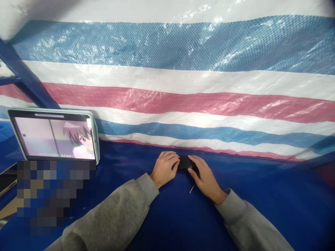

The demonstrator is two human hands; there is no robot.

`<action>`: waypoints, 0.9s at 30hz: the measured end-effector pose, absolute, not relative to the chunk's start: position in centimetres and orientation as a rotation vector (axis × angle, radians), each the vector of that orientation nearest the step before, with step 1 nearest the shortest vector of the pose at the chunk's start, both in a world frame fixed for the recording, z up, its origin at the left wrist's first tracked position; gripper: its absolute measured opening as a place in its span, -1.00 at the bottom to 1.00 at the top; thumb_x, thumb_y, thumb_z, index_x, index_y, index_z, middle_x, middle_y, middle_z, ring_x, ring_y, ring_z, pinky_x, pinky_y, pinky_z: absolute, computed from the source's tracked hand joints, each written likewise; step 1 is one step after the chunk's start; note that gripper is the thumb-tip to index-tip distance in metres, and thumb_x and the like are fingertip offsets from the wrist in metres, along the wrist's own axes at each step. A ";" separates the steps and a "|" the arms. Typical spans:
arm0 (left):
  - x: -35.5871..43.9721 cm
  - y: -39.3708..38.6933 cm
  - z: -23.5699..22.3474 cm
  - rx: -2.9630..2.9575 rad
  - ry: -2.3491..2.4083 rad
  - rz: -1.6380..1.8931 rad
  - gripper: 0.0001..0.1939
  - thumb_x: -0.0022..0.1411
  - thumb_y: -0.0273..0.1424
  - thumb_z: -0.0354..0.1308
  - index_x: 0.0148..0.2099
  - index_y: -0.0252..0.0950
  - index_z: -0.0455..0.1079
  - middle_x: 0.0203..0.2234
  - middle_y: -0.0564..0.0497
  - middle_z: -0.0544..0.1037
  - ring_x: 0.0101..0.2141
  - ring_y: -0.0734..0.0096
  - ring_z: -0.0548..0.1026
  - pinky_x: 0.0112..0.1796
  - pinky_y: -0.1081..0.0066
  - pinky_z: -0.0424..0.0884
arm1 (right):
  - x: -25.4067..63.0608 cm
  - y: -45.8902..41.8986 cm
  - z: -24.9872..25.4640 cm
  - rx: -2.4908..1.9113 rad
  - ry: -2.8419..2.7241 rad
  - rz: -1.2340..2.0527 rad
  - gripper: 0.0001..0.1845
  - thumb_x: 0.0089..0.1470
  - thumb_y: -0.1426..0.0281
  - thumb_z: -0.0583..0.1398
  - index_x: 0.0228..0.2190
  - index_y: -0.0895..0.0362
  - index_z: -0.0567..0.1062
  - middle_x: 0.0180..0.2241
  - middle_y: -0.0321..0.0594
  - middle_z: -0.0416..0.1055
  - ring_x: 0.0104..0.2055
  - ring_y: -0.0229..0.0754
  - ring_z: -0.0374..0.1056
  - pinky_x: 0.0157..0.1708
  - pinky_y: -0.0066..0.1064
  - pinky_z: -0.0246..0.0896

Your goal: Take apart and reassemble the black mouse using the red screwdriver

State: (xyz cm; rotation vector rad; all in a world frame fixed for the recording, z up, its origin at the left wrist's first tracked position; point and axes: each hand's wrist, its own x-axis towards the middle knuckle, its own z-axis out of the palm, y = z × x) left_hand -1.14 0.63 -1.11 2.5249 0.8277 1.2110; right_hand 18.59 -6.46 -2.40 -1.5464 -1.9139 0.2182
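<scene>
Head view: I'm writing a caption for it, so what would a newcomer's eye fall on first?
Probably the striped sheet filling the background in blue, white and red. Next, the lit tablet at left, showing a cartoon figure. Then, in the middle, the left hand and right hand, holding a small black object between them.
</scene>
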 end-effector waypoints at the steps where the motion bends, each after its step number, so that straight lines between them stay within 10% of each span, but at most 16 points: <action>1: -1.1 0.6 -1.1 2.524 0.824 1.215 -0.85 0.26 -0.56 0.10 -0.21 -0.27 0.47 -0.24 0.00 0.61 -0.08 0.22 0.52 -0.03 0.18 0.39 | 18.6 -6.5 -2.4 -1.546 -1.913 0.217 -0.51 0.25 0.22 0.06 0.17 0.07 0.28 0.12 -0.03 0.31 0.18 -0.02 0.21 0.17 -0.06 0.16; 27: -1.3 0.7 -1.2 2.514 0.845 1.119 -0.81 0.28 -0.58 0.08 -0.13 -0.25 0.43 -0.22 -0.01 0.58 -0.14 0.27 0.53 -0.05 0.20 0.36 | 18.5 -6.5 -2.3 -1.561 -1.912 0.199 -0.52 0.25 0.22 0.07 0.16 0.07 0.29 0.12 -0.05 0.32 0.19 -0.02 0.22 0.17 -0.08 0.17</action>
